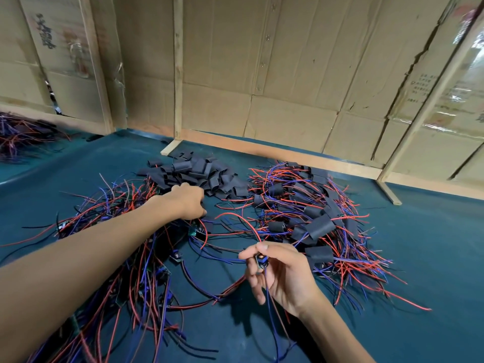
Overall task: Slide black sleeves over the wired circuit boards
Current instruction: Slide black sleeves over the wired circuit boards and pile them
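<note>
Bare forearms reach over the mat (392, 258). Left of the sleeve pile (199, 176), unsleeved boards (125, 258) lie in tangled wire, too many to count. One left hand (187, 201) rests at the pile's near edge, fingers curled under; its grip cannot be told. Below the pile, one right hand (272, 268) pinches one board (260, 260). Right of the pile lie sleeved boards (314, 218); open mat lies beyond. Cardboard walls (262, 74) stand behind.

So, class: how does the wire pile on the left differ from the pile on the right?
The left pile holds bare circuit boards; the right pile has boards already covered by black sleeves. The left hand reaches over the left pile; no hand touches the right pile. Both have red and blue wires.
</note>
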`<state>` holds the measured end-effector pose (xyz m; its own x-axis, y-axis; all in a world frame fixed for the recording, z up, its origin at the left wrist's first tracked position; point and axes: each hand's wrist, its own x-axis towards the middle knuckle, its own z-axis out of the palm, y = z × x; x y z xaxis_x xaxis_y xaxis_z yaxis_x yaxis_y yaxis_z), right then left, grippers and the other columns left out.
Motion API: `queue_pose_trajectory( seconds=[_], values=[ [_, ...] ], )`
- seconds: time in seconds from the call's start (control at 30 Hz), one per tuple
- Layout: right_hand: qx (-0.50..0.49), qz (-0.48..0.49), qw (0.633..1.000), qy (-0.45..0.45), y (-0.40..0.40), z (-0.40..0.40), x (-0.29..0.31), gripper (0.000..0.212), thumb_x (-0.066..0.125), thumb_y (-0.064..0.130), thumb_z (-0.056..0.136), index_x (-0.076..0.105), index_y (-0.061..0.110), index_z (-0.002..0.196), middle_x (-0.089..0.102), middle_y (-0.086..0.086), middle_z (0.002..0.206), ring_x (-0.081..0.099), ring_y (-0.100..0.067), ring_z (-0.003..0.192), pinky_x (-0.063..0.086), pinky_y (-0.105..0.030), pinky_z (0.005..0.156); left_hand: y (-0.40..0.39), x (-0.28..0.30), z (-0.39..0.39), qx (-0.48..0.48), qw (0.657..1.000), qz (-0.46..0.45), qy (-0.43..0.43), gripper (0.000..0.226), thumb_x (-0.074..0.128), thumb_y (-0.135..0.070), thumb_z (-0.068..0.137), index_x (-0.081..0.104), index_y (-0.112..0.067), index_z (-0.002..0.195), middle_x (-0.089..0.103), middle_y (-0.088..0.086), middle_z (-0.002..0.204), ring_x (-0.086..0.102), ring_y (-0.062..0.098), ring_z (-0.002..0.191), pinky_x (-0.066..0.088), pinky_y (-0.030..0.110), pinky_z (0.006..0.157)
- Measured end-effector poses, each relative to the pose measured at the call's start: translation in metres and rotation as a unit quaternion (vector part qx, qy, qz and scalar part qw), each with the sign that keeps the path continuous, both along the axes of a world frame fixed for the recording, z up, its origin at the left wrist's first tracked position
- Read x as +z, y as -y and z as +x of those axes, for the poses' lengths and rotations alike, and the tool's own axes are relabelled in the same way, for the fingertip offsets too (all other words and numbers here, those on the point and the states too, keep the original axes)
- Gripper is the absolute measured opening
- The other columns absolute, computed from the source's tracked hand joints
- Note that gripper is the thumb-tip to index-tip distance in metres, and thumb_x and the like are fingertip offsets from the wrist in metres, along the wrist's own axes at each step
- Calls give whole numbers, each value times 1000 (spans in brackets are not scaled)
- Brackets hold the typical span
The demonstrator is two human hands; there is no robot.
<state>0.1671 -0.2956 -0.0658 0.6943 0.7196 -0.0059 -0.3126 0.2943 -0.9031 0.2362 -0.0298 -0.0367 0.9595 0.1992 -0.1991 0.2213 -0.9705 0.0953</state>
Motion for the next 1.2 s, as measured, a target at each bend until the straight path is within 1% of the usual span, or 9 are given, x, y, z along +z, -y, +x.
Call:
queue_pose_trajectory(
  seconds=[0.2, 0.33, 0.43, 0.5, 0.57, 0.63, 0.7, 0.93, 1.2],
  values=[
    [-66, 44, 997, 0, 0, 4, 1, 37, 61, 32, 91, 75, 0, 104, 63, -14, 75, 60, -24, 56, 52, -34, 48, -4, 4, 4, 14, 998, -38, 39, 45, 71, -51, 87, 52, -12, 98, 61, 9, 99, 56, 25, 84, 45, 34, 72],
    [-109, 48, 993, 4, 5, 8, 2, 39, 62, 36, 90, 75, 3, 107, 64, -13, 80, 60, -25, 57, 53, -36, 53, -4, 8, -1, 17, 997, 3, 78, 61, 69, -57, 85, 52, -16, 126, 60, 11, 121, 60, 33, 107, 50, 36, 85],
    [-109, 57, 992, 8, 9, 9, 3, 37, 62, 32, 90, 75, 1, 105, 64, -12, 80, 60, -24, 59, 53, -37, 54, 5, 21, -12, 52, 972, -131, 187, 57, 67, -58, 85, 54, -23, 127, 64, 5, 116, 63, 22, 99, 47, 32, 78],
    [-105, 59, 993, 19, 9, 9, 3, 36, 62, 29, 90, 76, 0, 103, 65, -12, 79, 59, -23, 58, 52, -35, 53, 18, 33, -25, 99, 884, -405, 212, 40, 73, -43, 85, 61, -23, 117, 67, 1, 110, 72, 15, 89, 44, 28, 65],
    [-99, 59, 993, 31, 9, 8, 4, 34, 60, 27, 91, 76, -1, 102, 65, -11, 79, 58, -21, 56, 49, -31, 50, 34, 37, -42, 144, 710, -677, 131, 31, 68, -15, 87, 62, -13, 117, 60, 12, 113, 75, 25, 85, 45, 28, 53],
    [-89, 57, 993, 42, 8, 6, 4, 32, 58, 24, 93, 76, -1, 101, 66, -11, 77, 56, -19, 53, 45, -27, 46, 50, 36, -63, 171, 574, -801, 13, 39, 49, 3, 79, 55, -6, 117, 49, 18, 106, 70, 27, 78, 45, 28, 50],
    [-81, 51, 994, 46, 6, 4, 3, 31, 57, 22, 93, 76, -1, 100, 65, -12, 76, 53, -18, 51, 41, -25, 45, 68, 35, -78, 181, 528, -827, -59, 39, 38, 3, 66, 50, -8, 102, 46, 12, 87, 56, 21, 62, 38, 26, 50],
    [-12, 28, 997, 67, 4, 1, -3, 34, 67, 24, 91, 73, -9, 98, 63, -19, 74, 56, -24, 51, 48, -30, 45, 98, 29, -94, 71, 710, -700, 31, 24, 57, -35, 100, 78, -25, 104, 41, -1, 87, 27, 12, 56, 16, 23, 47],
    [31, -17, 989, 142, 8, 3, -5, 39, 68, 31, 93, 74, -5, 105, 71, -20, 89, 67, -33, 74, 55, -41, 73, 93, 37, -91, 11, 750, -633, 195, 33, 73, -37, 89, 69, -5, 95, 27, 12, 69, 16, 19, 52, 17, 20, 43]
  ],
)
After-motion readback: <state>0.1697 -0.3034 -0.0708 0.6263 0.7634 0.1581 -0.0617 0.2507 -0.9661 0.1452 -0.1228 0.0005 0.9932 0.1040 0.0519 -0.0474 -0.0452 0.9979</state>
